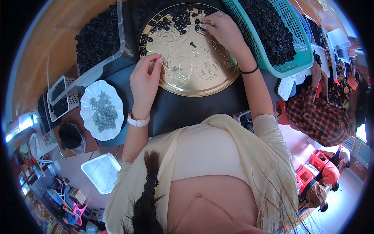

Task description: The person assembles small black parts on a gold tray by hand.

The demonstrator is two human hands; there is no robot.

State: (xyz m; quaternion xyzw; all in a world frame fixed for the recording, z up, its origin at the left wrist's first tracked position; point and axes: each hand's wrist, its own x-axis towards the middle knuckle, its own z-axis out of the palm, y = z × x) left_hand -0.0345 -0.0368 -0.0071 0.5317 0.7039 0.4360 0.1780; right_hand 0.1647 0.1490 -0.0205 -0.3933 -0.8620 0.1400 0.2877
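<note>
A round gold tray (210,87) lies in front of me, with many small black plastic pieces (181,20) gathered along its far side. One black piece (193,45) lies apart near the middle. Over the tray's left rim, my left hand (145,80) is closed with thumb and fingertips pinched together; what is between them is too small to name. My right hand (226,33) reaches over the far right of the tray, fingertips closed beside the black pieces. Whether a piece is in them I cannot make out. Small transparent bits (179,76) rest on the tray near my left hand.
A teal basket (290,69) full of black pieces stands at the right, a transparent bin (124,43) of them at the left. A white scalloped plate (89,117) holds small greyish transparent parts (104,113). A person in a checked shirt (321,117) works at the right.
</note>
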